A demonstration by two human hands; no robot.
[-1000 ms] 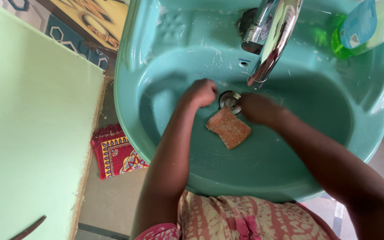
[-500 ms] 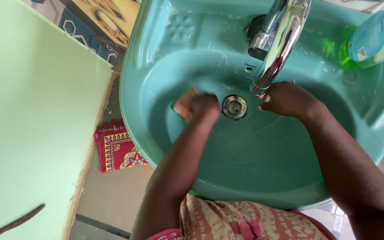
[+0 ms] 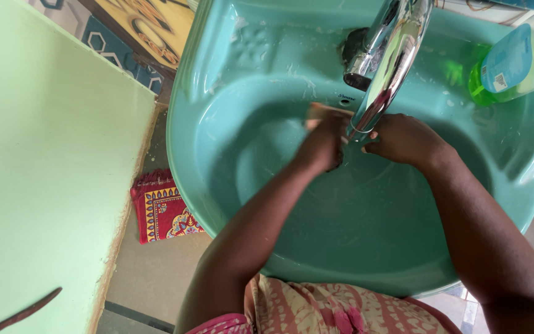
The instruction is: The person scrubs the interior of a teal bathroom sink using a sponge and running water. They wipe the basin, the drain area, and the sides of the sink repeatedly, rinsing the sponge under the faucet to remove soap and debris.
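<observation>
Two hands: left hand [image 3: 324, 143] presses one sponge [image 3: 322, 112], right hand [image 3: 403, 140] beside one tap [image 3: 387, 59].

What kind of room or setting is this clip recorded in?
Likely a home washroom or wash area: a teal ceramic wall basin with a chrome tap, a green bottle of liquid cleaner on its ledge, and a red patterned floor mat.

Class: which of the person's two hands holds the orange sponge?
The left hand: it presses the orange sponge against the basin wall; the right hand holds nothing visible.
</observation>
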